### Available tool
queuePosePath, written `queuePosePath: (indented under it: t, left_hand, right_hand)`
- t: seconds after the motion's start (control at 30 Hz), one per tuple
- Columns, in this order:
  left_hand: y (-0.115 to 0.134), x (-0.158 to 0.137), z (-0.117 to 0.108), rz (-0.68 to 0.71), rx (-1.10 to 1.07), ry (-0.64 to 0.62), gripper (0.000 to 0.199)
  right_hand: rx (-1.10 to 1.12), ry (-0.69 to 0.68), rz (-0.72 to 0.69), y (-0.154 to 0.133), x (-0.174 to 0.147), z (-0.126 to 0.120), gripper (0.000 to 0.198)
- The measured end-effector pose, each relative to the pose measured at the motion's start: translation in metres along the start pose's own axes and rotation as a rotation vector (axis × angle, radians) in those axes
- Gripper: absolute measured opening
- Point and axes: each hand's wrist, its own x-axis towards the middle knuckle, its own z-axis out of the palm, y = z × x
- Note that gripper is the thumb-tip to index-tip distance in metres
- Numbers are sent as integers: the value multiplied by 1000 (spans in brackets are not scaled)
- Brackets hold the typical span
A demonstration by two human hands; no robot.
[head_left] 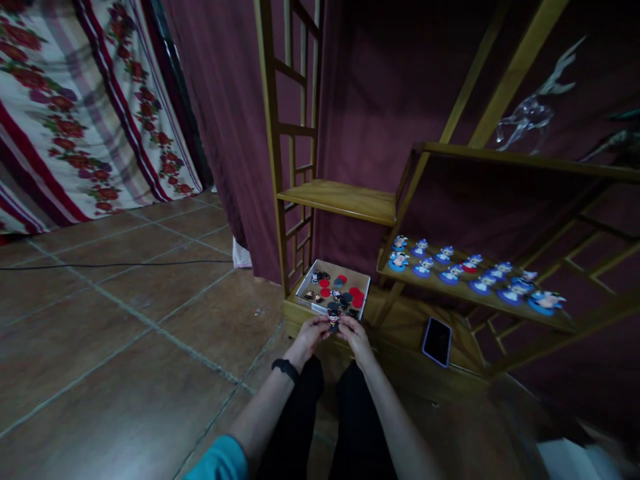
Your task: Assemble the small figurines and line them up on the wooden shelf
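Between my fingers, in front of my knees, is a small toy figurine with a dark head, red bits at its sides and a dark base. My left hand pinches it from the left, and my right hand grips it from the right. Just beyond my hands a shallow white box sits on the low shelf. Inside lie several red discs, several dark grey discs and small figurines. My fingertips partly cover the figurine's lower part.
On the right-hand shelf stand two rows of small figurines on mostly blue and purple bases. Below them lies a phone. A clear deer ornament stands higher up. The wooden shelf frame rises ahead; a cable crosses the tiled floor.
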Motion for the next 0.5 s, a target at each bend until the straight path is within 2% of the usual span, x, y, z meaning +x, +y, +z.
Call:
queuePosePath:
  t: [0.13, 0.33, 0.5]
  left_hand:
    - [-11, -3, 1, 7, 6, 54, 24]
    - [-13, -5, 7, -1, -36, 97, 23]
    - [-13, -7, 7, -9, -33, 56, 19]
  right_hand:
    - [-5, 32, -22, -5, -11, -1, 38]
    - [-55, 29, -22, -3, -11, 4, 31]
    - [-42, 55, -12, 4, -3, 7, 32]
